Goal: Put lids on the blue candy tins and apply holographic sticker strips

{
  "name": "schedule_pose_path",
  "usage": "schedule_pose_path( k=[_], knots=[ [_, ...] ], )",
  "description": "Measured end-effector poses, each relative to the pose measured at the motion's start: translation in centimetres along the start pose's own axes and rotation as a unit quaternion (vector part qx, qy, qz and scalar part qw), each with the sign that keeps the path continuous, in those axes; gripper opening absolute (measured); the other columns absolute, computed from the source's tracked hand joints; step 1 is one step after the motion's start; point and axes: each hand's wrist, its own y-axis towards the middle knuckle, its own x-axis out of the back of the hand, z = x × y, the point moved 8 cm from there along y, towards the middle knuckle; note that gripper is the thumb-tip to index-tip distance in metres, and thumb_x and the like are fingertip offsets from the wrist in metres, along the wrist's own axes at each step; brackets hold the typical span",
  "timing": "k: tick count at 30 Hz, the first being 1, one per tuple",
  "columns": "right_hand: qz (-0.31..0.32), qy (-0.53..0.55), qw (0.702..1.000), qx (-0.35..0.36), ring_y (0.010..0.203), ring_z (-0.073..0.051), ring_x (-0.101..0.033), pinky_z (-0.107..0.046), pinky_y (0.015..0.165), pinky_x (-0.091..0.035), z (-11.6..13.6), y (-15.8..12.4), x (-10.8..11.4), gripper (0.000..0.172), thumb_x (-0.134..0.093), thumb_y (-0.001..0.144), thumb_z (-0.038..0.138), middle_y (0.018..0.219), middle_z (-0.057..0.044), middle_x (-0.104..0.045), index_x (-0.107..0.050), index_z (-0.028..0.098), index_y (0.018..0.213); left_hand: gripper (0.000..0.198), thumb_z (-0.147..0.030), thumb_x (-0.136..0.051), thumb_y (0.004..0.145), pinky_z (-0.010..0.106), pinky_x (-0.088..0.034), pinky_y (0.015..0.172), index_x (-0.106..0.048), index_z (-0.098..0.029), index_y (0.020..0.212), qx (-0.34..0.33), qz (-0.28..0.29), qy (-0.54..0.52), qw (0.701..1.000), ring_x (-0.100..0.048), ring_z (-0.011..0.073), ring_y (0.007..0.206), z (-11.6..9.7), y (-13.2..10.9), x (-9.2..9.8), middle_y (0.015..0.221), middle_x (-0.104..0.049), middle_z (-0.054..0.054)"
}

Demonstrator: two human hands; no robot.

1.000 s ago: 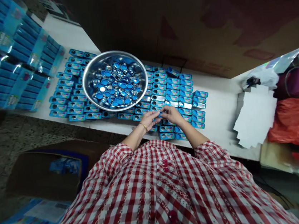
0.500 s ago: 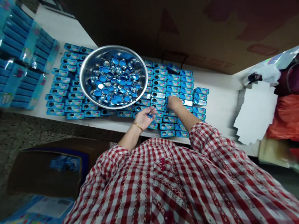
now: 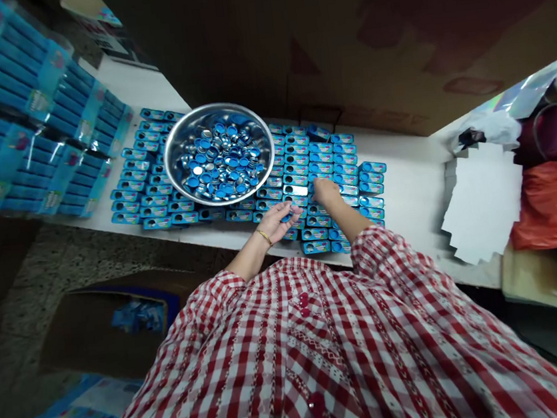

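Right fingers (image 3: 317,188) touch blue tins (image 3: 298,201); left hand (image 3: 273,224) just beside them.

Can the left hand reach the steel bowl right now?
Probably yes: the left hand sits near the steel bowl, with only low rows of blue tins between, nothing tall in the way.

Red-and-white gingham shirt (image 3: 276,363), patterned vertical bands (image 3: 326,364), red buttons (image 3: 303,304); thin gold bangle (image 3: 264,237) on left wrist (image 3: 255,248).
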Motion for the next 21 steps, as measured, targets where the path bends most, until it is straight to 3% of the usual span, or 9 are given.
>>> schedule_pose_path(
  k=[3, 5, 7, 11, 15, 21],
  knots=[
    [-0.064, 0.116, 0.987, 0.094, 0.095, -0.02, -0.061, -0.029, 0.082, -0.045, 1.9, -3.5, -0.3, 0.024, -0.058, 0.084, 0.03, 0.1, -0.009, -0.067, -0.065, 0.02, 0.105, 0.01, -0.014, -0.064, 0.079, 0.02, -0.052, 0.067, -0.054, -0.013, 0.077, 0.004, -0.048, 0.01, 0.999, -0.065, 0.0101, 0.072, 0.5, 0.4, 1.2, 0.072, -0.064, 0.002],
    [-0.063, 0.193, 0.963, 0.18, 0.091, -0.017, -0.06, -0.025, 0.08, -0.044, 3.9, -5.8, -1.1, 0.02, -0.058, 0.084, 0.031, 0.098, -0.006, -0.066, -0.067, 0.02, 0.098, 0.012, -0.016, -0.065, 0.079, 0.021, -0.052, 0.069, -0.054, -0.014, 0.075, 0.007, -0.076, 0.013, 0.997, -0.061, 0.0065, 0.063, 1.0, 0.6, 1.7, 0.067, -0.061, -0.001],
    [-0.059, 0.232, 0.949, 0.206, 0.088, -0.016, -0.06, -0.025, 0.079, -0.044, 4.6, -7.1, -1.7, 0.016, -0.057, 0.083, 0.026, 0.095, -0.005, -0.066, -0.068, 0.019, 0.092, 0.013, -0.019, -0.065, 0.079, 0.023, -0.053, 0.073, -0.054, -0.014, 0.075, 0.014, -0.086, 0.019, 0.996, -0.059, 0.0051, 0.059, 1.6, 0.6, 1.5, 0.063, -0.059, -0.003],
    [-0.068, 0.256, 0.958, 0.11, 0.086, -0.015, -0.061, -0.026, 0.08, -0.044, 1.1, -6.5, -2.2, 0.015, -0.055, 0.082, 0.02, 0.093, -0.003, -0.068, -0.068, 0.019, 0.089, 0.02, -0.033, -0.063, 0.081, 0.028, -0.053, 0.072, -0.059, -0.013, 0.083, 0.06, -0.057, 0.044, 0.996, -0.066, 0.0138, 0.072, 2.9, 0.5, 0.9, 0.074, -0.066, 0.006],
    [-0.062, 0.157, 0.986, -0.009, 0.084, -0.017, -0.062, -0.025, 0.075, -0.043, -3.0, -5.1, -2.4, 0.015, -0.06, 0.08, 0.022, 0.089, -0.005, -0.069, -0.066, 0.017, 0.092, 0.027, -0.038, -0.053, 0.087, 0.027, -0.053, 0.07, -0.058, -0.012, 0.083, 0.073, -0.062, 0.018, 0.995, -0.067, 0.0188, 0.084, 2.9, 0.5, 1.7, 0.09, -0.069, 0.013],
    [0.008, 0.01, 1.0, -0.013, 0.096, -0.024, -0.062, -0.028, 0.077, -0.044, -1.1, -3.7, -2.8, 0.024, -0.063, 0.08, 0.027, 0.1, -0.014, -0.068, -0.064, 0.015, 0.101, 0.027, -0.034, -0.043, 0.092, 0.028, -0.052, 0.074, -0.058, -0.013, 0.089, 0.068, -0.087, -0.021, 0.994, -0.066, 0.0201, 0.095, 1.9, 0.3, 2.4, 0.097, -0.069, 0.014]
  ],
)
